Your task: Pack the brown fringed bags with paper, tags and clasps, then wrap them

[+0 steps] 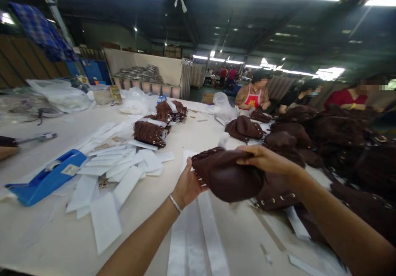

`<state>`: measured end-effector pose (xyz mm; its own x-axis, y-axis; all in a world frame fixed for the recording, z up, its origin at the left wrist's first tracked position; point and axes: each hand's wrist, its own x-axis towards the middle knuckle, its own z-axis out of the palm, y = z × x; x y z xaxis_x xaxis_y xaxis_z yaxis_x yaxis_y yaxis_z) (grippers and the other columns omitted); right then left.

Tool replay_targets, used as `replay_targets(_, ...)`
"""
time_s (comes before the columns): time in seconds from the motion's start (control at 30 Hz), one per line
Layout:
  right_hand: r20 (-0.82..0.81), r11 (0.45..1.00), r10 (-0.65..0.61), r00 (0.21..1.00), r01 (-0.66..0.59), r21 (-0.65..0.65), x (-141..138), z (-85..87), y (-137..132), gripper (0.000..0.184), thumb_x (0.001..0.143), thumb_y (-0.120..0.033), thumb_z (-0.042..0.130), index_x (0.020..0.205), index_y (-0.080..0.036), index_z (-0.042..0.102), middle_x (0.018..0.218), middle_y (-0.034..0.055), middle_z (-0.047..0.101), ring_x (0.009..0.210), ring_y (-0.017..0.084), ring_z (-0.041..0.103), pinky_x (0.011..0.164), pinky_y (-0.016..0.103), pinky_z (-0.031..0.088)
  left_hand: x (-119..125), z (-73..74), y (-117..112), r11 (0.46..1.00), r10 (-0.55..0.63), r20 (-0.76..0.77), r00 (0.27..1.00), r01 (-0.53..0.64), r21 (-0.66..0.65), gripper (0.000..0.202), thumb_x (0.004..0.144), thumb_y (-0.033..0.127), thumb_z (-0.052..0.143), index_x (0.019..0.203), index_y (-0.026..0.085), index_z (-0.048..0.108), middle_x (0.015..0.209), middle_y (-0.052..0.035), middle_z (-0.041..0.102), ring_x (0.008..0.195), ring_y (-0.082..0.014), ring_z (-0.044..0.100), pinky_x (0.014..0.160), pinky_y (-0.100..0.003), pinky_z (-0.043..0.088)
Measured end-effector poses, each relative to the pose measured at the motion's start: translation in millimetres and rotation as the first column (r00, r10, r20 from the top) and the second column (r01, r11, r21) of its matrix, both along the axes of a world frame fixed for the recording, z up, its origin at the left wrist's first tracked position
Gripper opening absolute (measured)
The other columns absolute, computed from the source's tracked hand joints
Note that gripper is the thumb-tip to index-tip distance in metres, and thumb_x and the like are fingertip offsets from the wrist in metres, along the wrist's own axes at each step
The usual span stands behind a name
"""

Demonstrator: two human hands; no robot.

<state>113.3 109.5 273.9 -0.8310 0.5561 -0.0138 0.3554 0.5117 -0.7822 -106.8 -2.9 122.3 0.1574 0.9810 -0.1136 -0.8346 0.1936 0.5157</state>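
Observation:
A dark brown leather bag (229, 177) is held up between my two hands above the table. My left hand (190, 185) grips its left end, with the thumb on top and the fingers underneath. At the upper right edge of the bag, my right hand (260, 158) is closed on the leather. White strips (212, 230) lie flat on the table below the bag. Just behind it to the right lies another brown bag (276, 195) with gold eyelets. Part of the held bag's right side is hidden under my right hand.
A blue tape dispenser (49, 177) stands at the left, beside a heap of white foam pieces (105, 214). Fringed brown bundles (150, 131) sit farther back. Many brown bags (334, 131) are piled at the right. Co-workers (253, 92) are across the table. Clear plastic bags (62, 96) lie at the back left.

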Motion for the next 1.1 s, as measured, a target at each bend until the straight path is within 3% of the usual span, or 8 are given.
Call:
replay_targets(0.1,0.140,0.964,0.138,0.981,-0.165,0.210,21,-45.3,-63,0.030,0.089,-0.021,0.055,0.114,-0.027,0.070,0.117,0.0050,0.068,0.114,0.024,0.058,0.104,0.037,0.040,6,-20.0,-25,0.991,0.089,-0.087,0.992,-0.097,-0.089,0.045,0.085,0.048,0.062,0.113,0.013,0.064,0.110,-0.0124,0.070,0.100,-0.0259,0.066,0.094,-0.042,0.051)
replay_targets(0.27,0.247,0.904,0.120,0.962,-0.208,0.374,53,-114.9,-127,0.060,0.083,-0.002,0.043,0.131,-0.036,0.057,0.137,0.0021,0.057,0.127,0.020,0.050,0.113,0.044,0.030,16,-57.4,-62,0.966,0.138,-0.219,0.966,-0.179,-0.185,0.030,0.070,0.009,0.070,0.100,0.009,0.068,0.093,-0.0106,0.075,0.089,-0.0236,0.070,0.089,-0.037,0.054)
replay_targets(0.43,0.121,0.896,0.101,0.987,-0.143,0.419,59,-107.5,-122,0.056,0.087,-0.002,0.040,0.132,-0.031,0.057,0.137,0.0052,0.056,0.128,0.020,0.050,0.106,0.039,0.040,18,-57.2,-59,0.952,0.130,-0.237,0.963,-0.188,-0.241,0.023,0.073,0.011,0.070,0.096,0.009,0.068,0.089,-0.0085,0.075,0.077,-0.0176,0.069,0.078,-0.029,0.055)
replay_targets(0.67,-0.063,0.890,0.070,0.996,-0.034,0.454,58,-88.3,-75,0.043,0.089,-0.006,0.044,0.124,-0.023,0.062,0.119,0.0074,0.066,0.113,0.020,0.060,0.098,0.034,0.047,25,-46.7,-62,0.991,0.082,-0.342,0.936,-0.114,-0.073,0.053,0.091,0.059,0.044,0.114,0.015,0.063,0.111,-0.0124,0.069,0.095,-0.0223,0.066,0.084,-0.036,0.054)
replay_targets(0.73,-0.097,0.881,0.052,0.994,0.000,0.473,56,-90.6,-69,0.041,0.088,-0.006,0.045,0.121,-0.022,0.064,0.116,0.0075,0.067,0.111,0.021,0.061,0.097,0.034,0.048,41,-59.5,-85,0.987,0.129,-0.544,0.829,-0.158,-0.007,0.059,0.093,0.061,0.034,0.116,0.015,0.062,0.115,-0.0143,0.067,0.102,-0.0251,0.064,0.091,-0.042,0.051)
replay_targets(0.8,-0.123,0.873,0.045,0.991,0.021,0.487,52,-91.8,-65,0.041,0.086,-0.006,0.045,0.119,-0.022,0.065,0.115,0.0071,0.068,0.109,0.021,0.062,0.096,0.034,0.048,61,-74.5,-110,0.986,0.162,-0.799,0.580,-0.121,0.112,0.054,0.096,0.055,0.033,0.122,0.017,0.060,0.124,-0.0138,0.063,0.113,-0.0272,0.059,0.099,-0.046,0.045)
replay_targets(0.93,-0.148,0.855,0.036,0.988,0.046,0.517,38,-86.7,-63,0.040,0.084,-0.004,0.047,0.114,-0.022,0.067,0.109,0.0058,0.069,0.105,0.021,0.063,0.092,0.031,0.048,99,-93.8,-142,0.877,0.289,-0.956,-0.040,0.412,0.248,0.060,0.089,0.049,0.053,0.143,0.026,0.041,0.153,-0.0074,0.036,0.142,-0.0315,0.026,0.118,-0.053,0.015)
replay_targets(1.1,-0.178,0.853,0.042,0.983,0.057,0.518,24,-84.3,-68,0.044,0.084,-0.002,0.045,0.117,-0.022,0.065,0.105,0.0061,0.068,0.102,0.020,0.062,0.089,0.030,0.048,106,-107.3,-136,0.739,0.367,-0.877,-0.309,0.670,0.074,0.072,0.086,0.062,0.048,0.146,0.025,0.035,0.156,-0.0074,0.031,0.146,-0.0350,0.013,0.116,-0.061,0.004)
